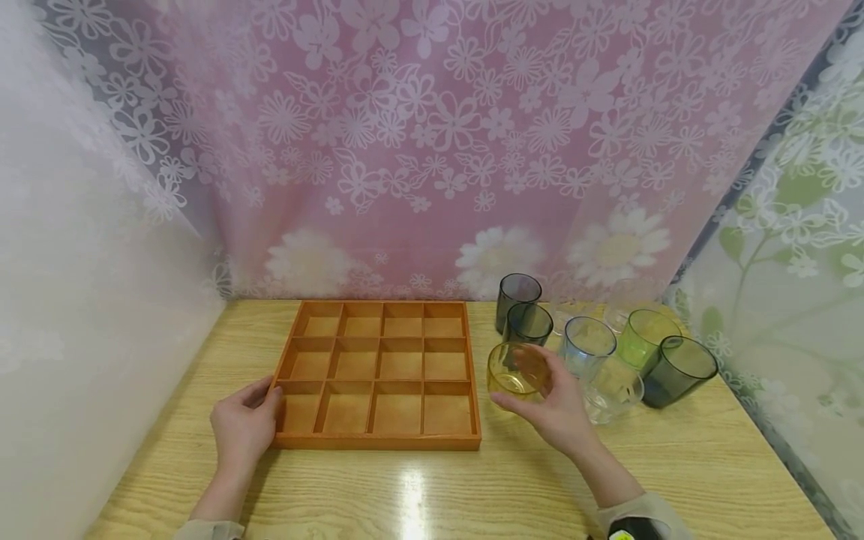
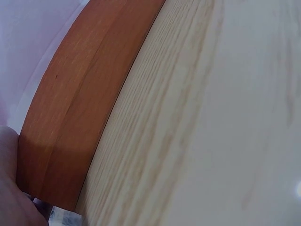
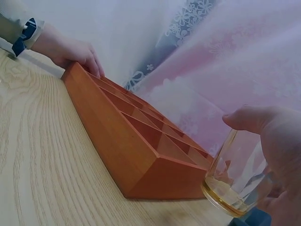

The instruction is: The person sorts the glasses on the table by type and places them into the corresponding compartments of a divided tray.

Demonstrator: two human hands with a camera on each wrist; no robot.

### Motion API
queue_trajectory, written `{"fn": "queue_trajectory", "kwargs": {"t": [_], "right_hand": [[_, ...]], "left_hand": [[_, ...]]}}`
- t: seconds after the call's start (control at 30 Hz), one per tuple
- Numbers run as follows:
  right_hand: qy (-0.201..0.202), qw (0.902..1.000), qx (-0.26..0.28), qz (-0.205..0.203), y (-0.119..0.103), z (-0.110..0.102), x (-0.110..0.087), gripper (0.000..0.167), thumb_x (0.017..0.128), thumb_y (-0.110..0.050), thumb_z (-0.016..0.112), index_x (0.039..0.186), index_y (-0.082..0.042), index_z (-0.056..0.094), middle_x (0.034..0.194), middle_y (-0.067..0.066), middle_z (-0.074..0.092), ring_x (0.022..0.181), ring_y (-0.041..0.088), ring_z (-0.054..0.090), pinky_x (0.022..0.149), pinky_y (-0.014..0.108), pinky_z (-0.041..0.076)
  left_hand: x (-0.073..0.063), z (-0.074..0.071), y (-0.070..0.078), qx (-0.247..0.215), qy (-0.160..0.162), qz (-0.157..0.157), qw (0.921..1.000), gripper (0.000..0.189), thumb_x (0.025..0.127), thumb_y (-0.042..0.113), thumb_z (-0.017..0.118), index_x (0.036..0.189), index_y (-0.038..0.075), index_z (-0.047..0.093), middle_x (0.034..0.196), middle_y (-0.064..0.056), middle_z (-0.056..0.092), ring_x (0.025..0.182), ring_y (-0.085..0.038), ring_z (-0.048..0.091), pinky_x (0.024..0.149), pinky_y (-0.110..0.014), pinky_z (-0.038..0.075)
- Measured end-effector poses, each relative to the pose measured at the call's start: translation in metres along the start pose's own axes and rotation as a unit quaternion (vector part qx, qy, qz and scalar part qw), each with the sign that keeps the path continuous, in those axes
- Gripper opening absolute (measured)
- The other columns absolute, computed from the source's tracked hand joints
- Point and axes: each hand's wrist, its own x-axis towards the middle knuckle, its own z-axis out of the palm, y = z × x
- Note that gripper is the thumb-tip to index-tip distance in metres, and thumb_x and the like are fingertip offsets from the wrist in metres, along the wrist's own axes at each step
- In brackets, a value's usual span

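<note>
In the head view my right hand (image 1: 560,405) holds a yellow-tinted glass (image 1: 506,382) between thumb and fingers, just right of a wooden compartment tray (image 1: 378,442). The same glass (image 3: 230,188) shows in the right wrist view, tilted, with the thumb at its rim. My left hand (image 1: 246,424) grips the tray's left wall near the front corner, fingers over the rim. In the left wrist view only part of this hand (image 2: 14,188) appears at the tray's end. Bare compartment floors show across the tray, which lies flat on the table.
Several glasses crowd the right side: dark grey ones (image 1: 518,296), a blue-tinted one (image 1: 589,341), a green one (image 1: 651,334), a clear mug (image 1: 610,394) and a dark one (image 1: 678,371) at the right. A floral curtain (image 1: 405,165) hangs behind the wooden table (image 1: 364,495).
</note>
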Motion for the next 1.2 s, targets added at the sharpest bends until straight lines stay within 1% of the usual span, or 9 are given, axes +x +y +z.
{"fn": "queue_trajectory", "kwargs": {"t": [0.13, 0.2, 0.27, 0.4, 0.47, 0.73, 0.9, 1.07, 1.2], "right_hand": [[-0.007, 0.9999, 0.013, -0.005, -0.001, 0.003, 0.002, 0.085, 0.081, -0.014, 0.095, 0.151, -0.004, 0.048, 0.146, 0.017, 0.058, 0.134, 0.035, 0.055, 0.113, 0.031, 0.045], [-0.010, 0.9997, 0.019, -0.012, -0.002, 0.005, 0.003, 0.085, 0.081, -0.012, 0.095, 0.151, -0.003, 0.047, 0.146, 0.019, 0.058, 0.134, 0.036, 0.056, 0.112, 0.032, 0.046], [-0.011, 0.9995, 0.022, -0.018, -0.003, 0.007, 0.004, 0.085, 0.080, -0.011, 0.095, 0.150, -0.002, 0.048, 0.145, 0.018, 0.058, 0.133, 0.038, 0.056, 0.112, 0.034, 0.046], [-0.014, 0.9992, 0.026, -0.027, -0.007, 0.011, 0.008, 0.085, 0.080, -0.008, 0.095, 0.150, -0.001, 0.047, 0.145, 0.013, 0.059, 0.133, 0.042, 0.055, 0.112, 0.037, 0.047], [-0.016, 0.9993, 0.022, -0.026, -0.010, 0.013, 0.011, 0.086, 0.080, -0.010, 0.095, 0.150, 0.000, 0.047, 0.145, 0.010, 0.060, 0.134, 0.040, 0.055, 0.112, 0.037, 0.047], [-0.017, 0.9992, 0.015, -0.031, -0.015, 0.023, 0.025, 0.088, 0.080, -0.012, 0.096, 0.152, -0.002, 0.046, 0.147, 0.015, 0.059, 0.135, 0.033, 0.057, 0.112, 0.045, 0.047], [-0.024, 0.9987, 0.028, -0.034, -0.016, 0.031, 0.033, 0.088, 0.080, -0.015, 0.096, 0.152, -0.004, 0.046, 0.147, 0.016, 0.058, 0.135, 0.034, 0.056, 0.114, 0.045, 0.046], [-0.031, 0.9982, 0.040, -0.034, -0.017, 0.039, 0.042, 0.088, 0.081, -0.015, 0.096, 0.152, -0.004, 0.046, 0.147, 0.015, 0.059, 0.136, 0.040, 0.054, 0.115, 0.047, 0.045], [-0.034, 0.9979, 0.048, -0.029, -0.018, 0.045, 0.050, 0.087, 0.080, -0.015, 0.096, 0.152, -0.005, 0.047, 0.145, 0.012, 0.061, 0.136, 0.040, 0.054, 0.115, 0.048, 0.044]], "left_hand": [[0.000, 0.000, 0.001, -0.001, 0.005, 0.000, 1.0000, 0.024, 0.097, 0.007, 0.075, 0.117, -0.005, 0.079, 0.107, -0.022, 0.077, 0.085, 0.002, 0.067, 0.068, -0.005, 0.049], [0.000, 0.000, 0.001, -0.004, 0.005, 0.000, 1.0000, 0.024, 0.097, 0.006, 0.075, 0.117, -0.005, 0.079, 0.107, -0.022, 0.077, 0.081, 0.010, 0.063, 0.068, -0.005, 0.050], [0.000, 0.000, 0.002, -0.006, 0.005, -0.001, 1.0000, 0.023, 0.097, 0.006, 0.075, 0.117, -0.005, 0.078, 0.107, -0.023, 0.077, 0.080, 0.012, 0.061, 0.068, -0.005, 0.050], [0.000, 0.000, 0.002, -0.009, 0.003, -0.006, 0.9999, 0.024, 0.097, 0.006, 0.075, 0.118, -0.005, 0.078, 0.109, -0.023, 0.077, 0.083, 0.007, 0.064, 0.068, -0.006, 0.050], [0.000, 0.000, 0.002, -0.008, 0.003, -0.008, 0.9999, 0.024, 0.097, 0.006, 0.075, 0.118, -0.004, 0.078, 0.109, -0.022, 0.077, 0.086, 0.001, 0.067, 0.069, -0.006, 0.050], [-0.001, -0.001, 0.003, -0.007, -0.001, -0.013, 0.9999, 0.024, 0.097, 0.007, 0.075, 0.119, -0.004, 0.078, 0.110, -0.023, 0.077, 0.095, -0.019, 0.073, 0.068, -0.006, 0.050], [-0.002, -0.001, 0.004, -0.011, -0.004, -0.011, 0.9999, 0.025, 0.097, 0.007, 0.075, 0.119, -0.005, 0.078, 0.111, -0.023, 0.076, 0.100, -0.028, 0.073, 0.068, -0.005, 0.050], [-0.001, 0.000, 0.003, -0.012, -0.004, -0.011, 0.9998, 0.025, 0.097, 0.007, 0.075, 0.119, -0.004, 0.078, 0.111, -0.022, 0.076, 0.101, -0.028, 0.073, 0.069, -0.005, 0.050], [0.000, -0.001, 0.001, -0.012, -0.004, -0.015, 0.9998, 0.025, 0.097, 0.009, 0.076, 0.119, -0.003, 0.079, 0.111, -0.022, 0.076, 0.096, -0.016, 0.073, 0.069, -0.006, 0.050]]}}
